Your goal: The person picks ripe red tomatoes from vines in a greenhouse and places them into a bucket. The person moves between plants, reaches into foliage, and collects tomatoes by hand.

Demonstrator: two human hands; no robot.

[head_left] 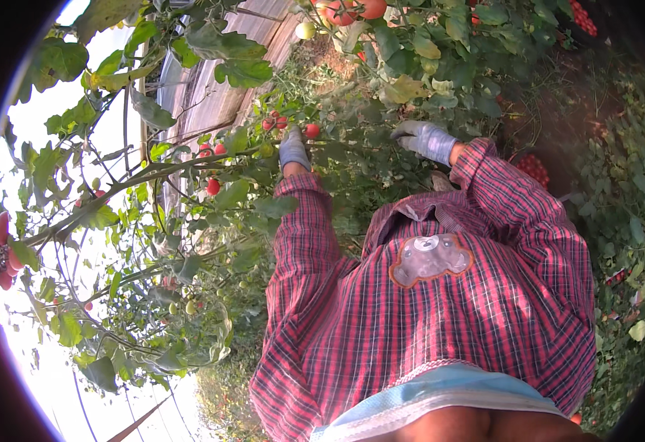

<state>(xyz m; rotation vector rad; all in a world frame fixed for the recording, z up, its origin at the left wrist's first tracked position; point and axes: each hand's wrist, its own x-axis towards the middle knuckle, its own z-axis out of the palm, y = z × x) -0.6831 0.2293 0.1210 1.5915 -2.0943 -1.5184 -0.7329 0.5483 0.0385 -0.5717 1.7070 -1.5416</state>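
Gloves among tomato vines: left hand (294,149) has its fingers at a red cherry tomato (311,131), grip unclear; right hand (424,138) rests loosely open on leaves. A hard tug could snap the stem.

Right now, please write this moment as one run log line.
left hand: gloved, at red tomatoes | right hand: gloved, in leaves | grip: unclear

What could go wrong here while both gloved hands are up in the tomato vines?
The left hand sits right at a cluster of small red tomatoes; a hard tug could knock off its neighbours or snap the thin stem. The right hand is partly sunk in dense leaves, so it may be gripping something unseen. Bright glare on the left may hide fruit there.
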